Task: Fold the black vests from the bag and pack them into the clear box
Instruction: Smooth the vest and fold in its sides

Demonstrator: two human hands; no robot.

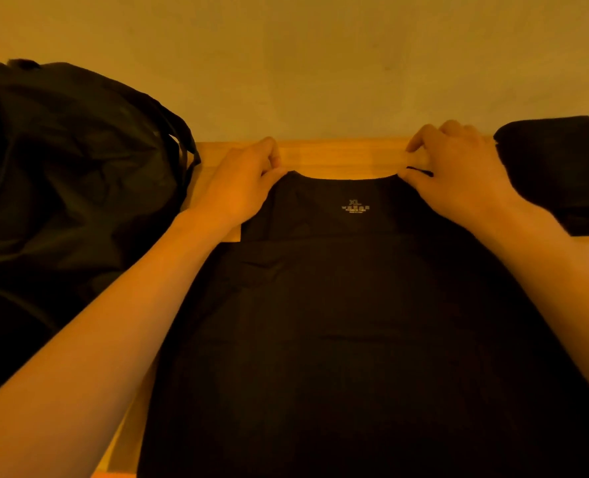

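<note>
Lying flat, XL-labelled black vest (337, 305), left hand (241, 188) and right hand (458, 167) each pinching a shoulder.

We see black vest (355, 322) flat on bench (337, 157), left hand (241, 188) and right hand (458, 167) pinching its shoulder straps; bag (72, 174) left, folded vest (562, 167) right.

Two bare forearms reach forward from the lower corners, drawing closer together as they extend. The left hand (241, 182) lies palm down, thumb and curled fingers pinching the left shoulder of a vest (337, 305). The right hand (458, 167) mirrors it, knuckles raised, fingertips pinching the right shoulder strap. Both wrists are straight, and the hands sit level with each other, well apart, one on either side of the neckline.
</note>
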